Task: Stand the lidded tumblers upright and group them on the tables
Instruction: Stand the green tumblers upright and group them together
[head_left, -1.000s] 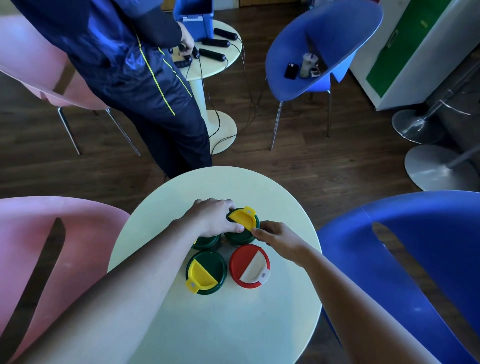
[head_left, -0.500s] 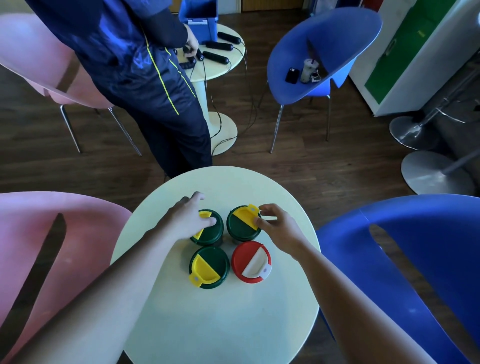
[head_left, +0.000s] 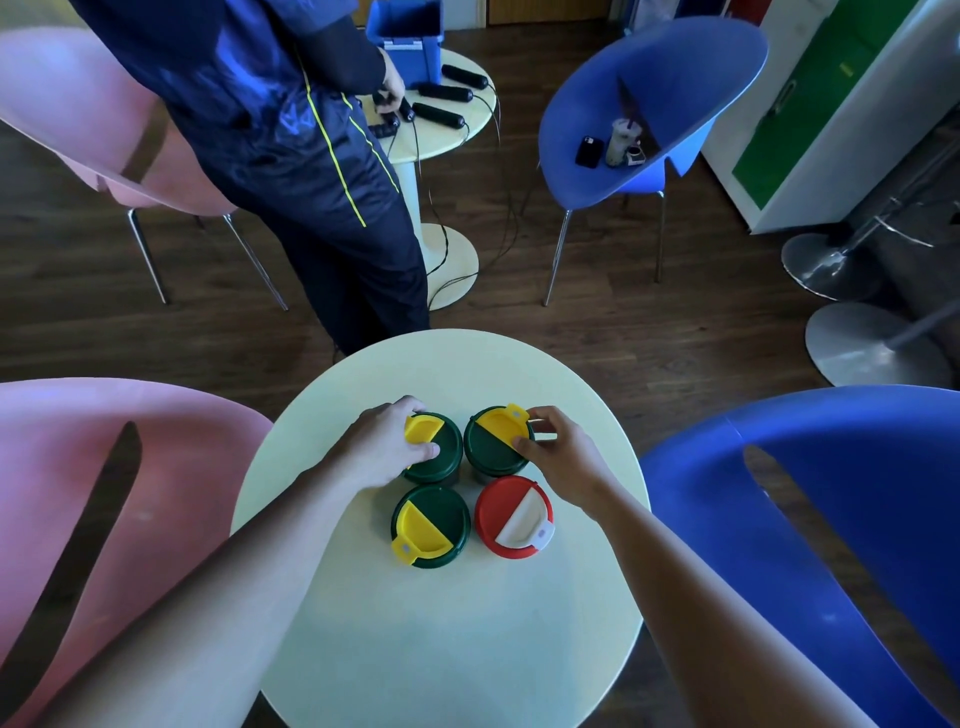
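Several lidded tumblers stand upright in a tight square on the round pale table. The far-left green tumbler has a yellow flap, and my left hand grips its lid from the left. The far-right green tumbler also carries a yellow flap, and my right hand holds its right rim. The near-left green tumbler and the near-right red tumbler with a white flap stand untouched.
A pink chair sits left of the table, a blue chair right. A person in dark blue stands beyond, at a second round table with a blue box and black cabled devices. Another blue chair holds a phone and cup.
My left hand slid from over both far tumblers onto the far-left one, uncovering its yellow flap. My right hand moved up to the far-right tumbler's rim. The two far tumblers now stand slightly apart.
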